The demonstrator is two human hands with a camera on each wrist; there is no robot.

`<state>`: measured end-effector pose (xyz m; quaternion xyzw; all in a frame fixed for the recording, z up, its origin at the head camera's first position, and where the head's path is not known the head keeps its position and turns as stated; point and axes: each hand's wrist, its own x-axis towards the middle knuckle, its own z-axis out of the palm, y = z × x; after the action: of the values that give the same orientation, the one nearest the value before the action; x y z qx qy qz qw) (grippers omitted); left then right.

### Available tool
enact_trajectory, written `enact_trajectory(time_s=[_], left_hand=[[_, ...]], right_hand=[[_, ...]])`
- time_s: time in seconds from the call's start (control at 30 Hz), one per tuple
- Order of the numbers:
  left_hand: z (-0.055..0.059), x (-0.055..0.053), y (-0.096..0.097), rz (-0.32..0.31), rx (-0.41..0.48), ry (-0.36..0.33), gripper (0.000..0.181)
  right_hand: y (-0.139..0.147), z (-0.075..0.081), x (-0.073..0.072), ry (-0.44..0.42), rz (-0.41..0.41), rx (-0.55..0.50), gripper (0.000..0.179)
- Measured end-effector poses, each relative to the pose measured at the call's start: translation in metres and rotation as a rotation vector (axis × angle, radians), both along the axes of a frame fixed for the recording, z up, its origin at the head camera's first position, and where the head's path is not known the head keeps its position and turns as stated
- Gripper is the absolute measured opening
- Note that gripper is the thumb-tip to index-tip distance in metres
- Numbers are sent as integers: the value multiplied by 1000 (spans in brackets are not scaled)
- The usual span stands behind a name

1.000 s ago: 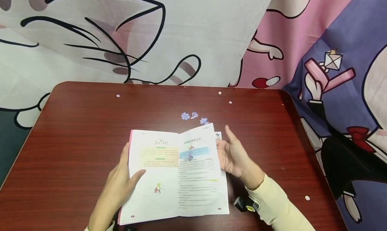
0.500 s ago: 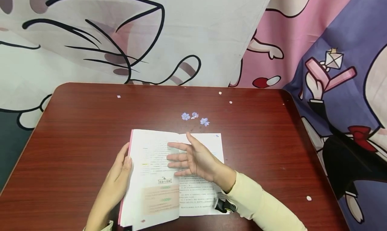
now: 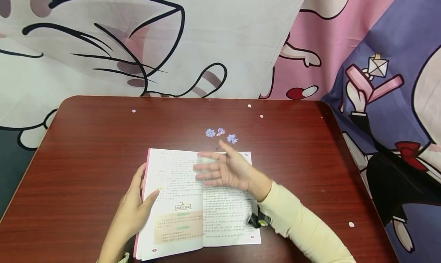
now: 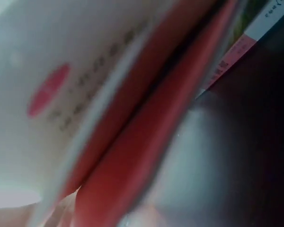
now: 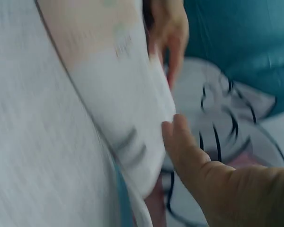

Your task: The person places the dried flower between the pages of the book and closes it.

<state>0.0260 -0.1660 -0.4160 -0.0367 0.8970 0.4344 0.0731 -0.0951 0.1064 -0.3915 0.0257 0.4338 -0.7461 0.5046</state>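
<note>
An open book [image 3: 179,232] with printed text, a shaded text box and pink cover edges lies at the front middle of the table in the head view. My left hand [image 3: 131,211] grips its left side, thumb over the page and fingers behind the cover. In the left wrist view the red cover [image 4: 146,142] and a white page [image 4: 42,42] show close up. My right hand [image 3: 232,169] is over the book's fold and right page, fingers straight and spread, slightly blurred, holding nothing. The right wrist view shows the right hand [image 5: 199,170] beside the pages.
Several small blue flowers [image 3: 210,133] lie on the brown table [image 3: 86,159] just beyond the book. Small pale bits, such as a petal-like piece [image 3: 351,224], are scattered around. A cartoon-printed cloth [image 3: 206,33] hangs behind the table.
A page has turned over from right to left, and the text showing is different. My right hand has moved left from the right edge to over the book. My left thumb lifted and is on the page again.
</note>
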Motion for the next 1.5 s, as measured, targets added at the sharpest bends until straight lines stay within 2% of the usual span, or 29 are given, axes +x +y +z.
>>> enact_trajectory(time_s=[0.17, 0.3, 0.43, 0.5, 0.57, 0.63, 0.87, 1.0, 1.1, 1.23, 1.3, 1.5], left_hand=[[0, 0, -1, 11, 4, -6, 81], [0, -2, -2, 1, 0, -24, 82], [0, -2, -2, -17, -12, -40, 83], [2, -2, -2, -15, -6, -43, 83], [2, -2, -1, -12, 4, -44, 83], [2, -2, -1, -10, 9, -43, 83], [-1, -2, -1, -5, 21, -33, 84], [-1, -3, -2, 9, 34, -49, 85], [0, -3, -2, 15, 35, -54, 86], [0, -2, -2, 15, 35, -53, 85], [0, -2, -2, 13, 32, -49, 85], [0, -3, -1, 14, 36, -57, 85]], right_hand=[[14, 1, -46, 36, -108, 29, 77], [15, -6, -77, 59, -186, 99, 69], [7, -21, -98, 78, -292, 225, 57], [2, -29, -104, 95, -326, 301, 49], [-3, -36, -107, 122, -345, 378, 41], [-7, -42, -109, 183, -343, 453, 35], [-17, -52, -110, 497, -314, 797, 15], [-22, -56, -110, 640, -269, 981, 6], [-25, -56, -109, 755, -211, 1090, 7], [-29, -56, -107, 897, -135, 1176, 11], [-30, -56, -106, 940, -115, 1203, 12], [-31, -56, -106, 971, -73, 1259, 13]])
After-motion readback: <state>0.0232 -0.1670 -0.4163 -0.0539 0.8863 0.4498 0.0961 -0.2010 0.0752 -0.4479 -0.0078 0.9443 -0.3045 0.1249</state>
